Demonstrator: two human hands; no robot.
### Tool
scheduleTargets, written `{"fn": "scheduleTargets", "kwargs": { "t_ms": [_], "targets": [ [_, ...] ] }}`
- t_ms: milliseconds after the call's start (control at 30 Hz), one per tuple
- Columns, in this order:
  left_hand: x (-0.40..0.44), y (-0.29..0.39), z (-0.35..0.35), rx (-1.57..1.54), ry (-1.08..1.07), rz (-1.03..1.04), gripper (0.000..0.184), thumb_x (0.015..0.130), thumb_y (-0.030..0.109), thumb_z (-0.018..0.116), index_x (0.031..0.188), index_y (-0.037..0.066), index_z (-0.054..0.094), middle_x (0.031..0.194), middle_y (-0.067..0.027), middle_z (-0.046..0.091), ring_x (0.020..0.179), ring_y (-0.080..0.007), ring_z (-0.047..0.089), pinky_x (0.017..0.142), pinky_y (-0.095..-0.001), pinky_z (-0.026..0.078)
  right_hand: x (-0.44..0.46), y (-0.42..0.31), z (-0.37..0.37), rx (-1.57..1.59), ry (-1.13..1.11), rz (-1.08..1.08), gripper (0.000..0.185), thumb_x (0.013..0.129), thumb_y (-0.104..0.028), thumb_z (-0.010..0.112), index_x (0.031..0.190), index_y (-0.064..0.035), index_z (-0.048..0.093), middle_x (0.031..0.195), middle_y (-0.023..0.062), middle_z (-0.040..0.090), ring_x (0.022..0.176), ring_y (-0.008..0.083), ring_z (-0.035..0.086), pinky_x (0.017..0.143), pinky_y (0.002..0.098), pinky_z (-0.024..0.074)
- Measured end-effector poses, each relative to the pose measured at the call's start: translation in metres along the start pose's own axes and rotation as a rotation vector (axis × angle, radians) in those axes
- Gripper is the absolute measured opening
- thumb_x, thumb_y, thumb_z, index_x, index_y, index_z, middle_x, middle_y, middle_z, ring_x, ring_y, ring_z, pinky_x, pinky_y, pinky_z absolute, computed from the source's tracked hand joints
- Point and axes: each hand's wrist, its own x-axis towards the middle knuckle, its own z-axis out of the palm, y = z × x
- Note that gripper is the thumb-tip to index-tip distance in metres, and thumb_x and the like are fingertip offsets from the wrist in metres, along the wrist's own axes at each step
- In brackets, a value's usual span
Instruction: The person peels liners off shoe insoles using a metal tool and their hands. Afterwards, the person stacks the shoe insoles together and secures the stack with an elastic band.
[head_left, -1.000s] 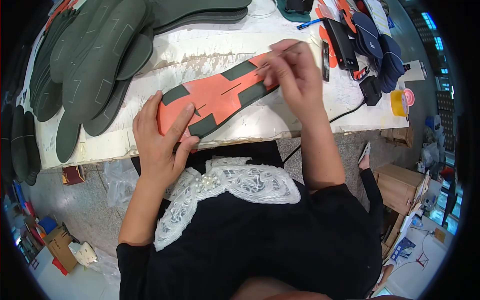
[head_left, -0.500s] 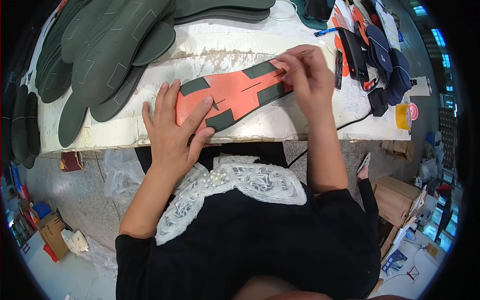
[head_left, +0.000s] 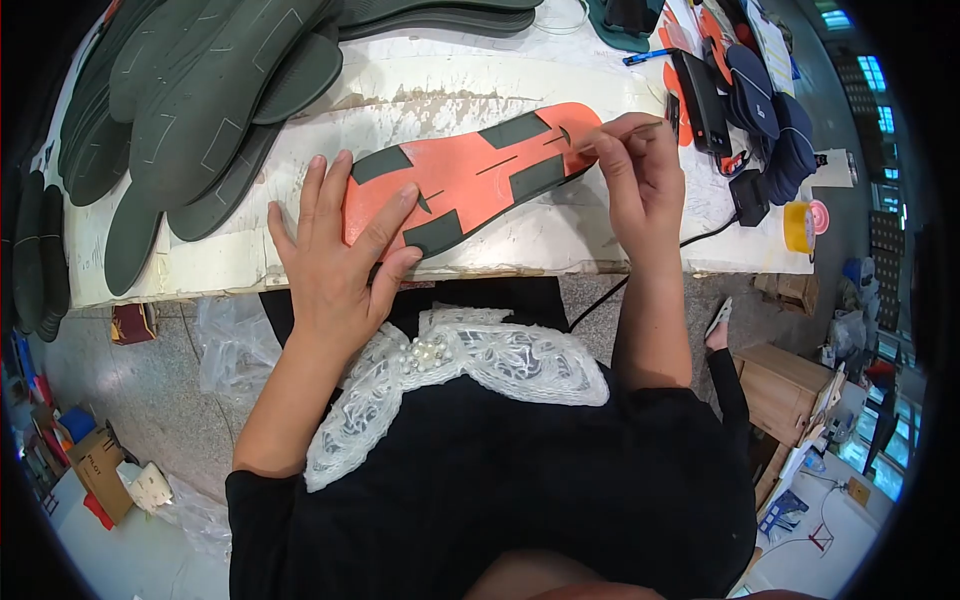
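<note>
An orange insole-shaped template (head_left: 460, 170) with rectangular cut-outs lies over a dark green insole (head_left: 436, 233), which shows through the openings and along the lower edge. My left hand (head_left: 350, 245) rests spread on the wide left end, its fingertips on the orange surface. At the narrow right end, my right hand (head_left: 640, 180) is pinched round a thin stick-like tool (head_left: 645, 127), only partly visible between the fingers. Its fingertips are near the small curved slot at that end.
Stacked dark green insoles (head_left: 200, 90) cover the table's left side. At right lie a black box-shaped device (head_left: 703, 103), navy insoles (head_left: 790, 140), a blue pen (head_left: 648, 57), yellow tape (head_left: 798, 227) and a black adapter with cable (head_left: 748, 197). A person's leg (head_left: 727, 375) shows beyond the table.
My right hand has moved rightward off the narrow end, uncovering its rounded tip and curved slot. My left hand stays on the wide end. The whole view has shifted slightly.
</note>
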Motion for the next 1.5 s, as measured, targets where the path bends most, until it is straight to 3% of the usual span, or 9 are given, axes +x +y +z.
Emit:
{"fn": "scheduleTargets", "kwargs": {
  "t_ms": [300, 433, 600, 767, 833, 867, 933, 1300, 1500],
  "targets": [
    [-0.002, 0.001, -0.002, 0.046, -0.01, -0.014, 0.049, 0.091, 0.05, 0.062, 0.137, 0.033, 0.063, 0.158, -0.0195, 0.037, 0.147, -0.0425, 0.031, 0.103, -0.0769, 0.02, 0.023, -0.016, 0.059, -0.042, -0.175, -0.084, 0.008, 0.091, -0.001, 0.062, 0.098, -0.0041, 0.065, 0.076, 0.0014, 0.065, 0.057, 0.0115, 0.052, 0.056, 0.0243, 0.0425],
    [-0.001, 0.002, -0.001, 0.068, -0.009, -0.014, 0.049, 0.091, 0.051, 0.061, 0.138, 0.035, 0.061, 0.158, -0.0205, 0.037, 0.148, -0.0418, 0.031, 0.101, -0.0783, 0.021, 0.028, -0.015, 0.069, -0.111, -0.33, -0.163, 0.01, 0.092, 0.004, 0.06, 0.099, 0.0018, 0.066, 0.089, 0.0041, 0.068, 0.066, 0.0109, 0.057, 0.058, 0.0214, 0.0466],
    [-0.003, 0.001, 0.003, 0.041, 0.023, -0.019, 0.05, 0.091, 0.052, 0.06, 0.138, 0.035, 0.061, 0.158, -0.0217, 0.036, 0.148, -0.0414, 0.031, 0.099, -0.0792, 0.021, 0.027, -0.034, 0.088, -0.158, -0.391, -0.147, 0.009, 0.092, 0.004, 0.059, 0.098, 0.0017, 0.066, 0.09, 0.0051, 0.069, 0.069, 0.0106, 0.06, 0.06, 0.0207, 0.0468],
    [-0.004, -0.001, 0.004, 0.033, 0.034, -0.003, 0.051, 0.091, 0.054, 0.059, 0.139, 0.035, 0.06, 0.158, -0.0224, 0.035, 0.148, -0.0409, 0.031, 0.099, -0.0796, 0.021, 0.031, -0.036, 0.099, -0.133, -0.34, -0.133, 0.012, 0.093, 0.005, 0.058, 0.101, 0.0003, 0.063, 0.092, 0.0078, 0.07, 0.068, 0.0122, 0.062, 0.06, 0.0208, 0.0466],
    [-0.004, -0.001, 0.004, 0.027, 0.033, -0.019, 0.052, 0.091, 0.054, 0.059, 0.139, 0.035, 0.06, 0.158, -0.0224, 0.035, 0.147, -0.0407, 0.032, 0.099, -0.0797, 0.021, 0.02, -0.039, 0.093, 0.206, -0.118, -0.064, 0.007, 0.088, 0.002, 0.063, 0.093, -0.0028, 0.065, 0.079, 0.0039, 0.067, 0.057, 0.013, 0.054, 0.056, 0.0257, 0.0439],
    [-0.004, 0.001, 0.004, 0.02, 0.029, -0.028, 0.052, 0.091, 0.055, 0.059, 0.139, 0.035, 0.06, 0.158, -0.0224, 0.035, 0.147, -0.0406, 0.032, 0.098, -0.0797, 0.021, 0.013, -0.04, 0.084, 0.205, -0.126, -0.058, 0.007, 0.088, 0.002, 0.063, 0.093, -0.0028, 0.065, 0.079, 0.0039, 0.067, 0.057, 0.013, 0.054, 0.056, 0.0257, 0.0439],
    [-0.004, 0.001, 0.003, 0.006, 0.02, -0.037, 0.054, 0.091, 0.056, 0.058, 0.139, 0.034, 0.06, 0.158, -0.0224, 0.035, 0.147, -0.0402, 0.032, 0.098, -0.0799, 0.021, -0.001, -0.041, 0.067, -0.004, -0.369, -0.153, 0.009, 0.087, 0.005, 0.063, 0.094, -0.0009, 0.065, 0.085, 0.0059, 0.068, 0.062, 0.0139, 0.058, 0.058, 0.0259, 0.0468],
    [-0.003, 0.001, 0.004, -0.002, 0.014, -0.015, 0.056, 0.09, 0.054, 0.061, 0.14, 0.03, 0.061, 0.161, -0.02, 0.032, 0.15, -0.0413, 0.028, 0.103, -0.0787, 0.018, -0.025, -0.035, 0.058, 0.019, -0.333, -0.013, 0.015, 0.084, 0.007, 0.065, 0.096, -0.0013, 0.068, 0.097, 0.0075, 0.071, 0.073, 0.0167, 0.062, 0.064, 0.0265, 0.0495],
    [-0.003, -0.001, 0.004, 0.007, 0.021, -0.03, 0.056, 0.089, 0.054, 0.063, 0.14, 0.031, 0.061, 0.161, -0.0192, 0.032, 0.149, -0.041, 0.029, 0.103, -0.0785, 0.019, -0.022, -0.034, 0.064, -0.033, -0.301, -0.114, 0.019, 0.081, 0.008, 0.067, 0.097, -0.0014, 0.069, 0.096, 0.0069, 0.071, 0.073, 0.0186, 0.062, 0.067, 0.027, 0.0506]
  ]
}}
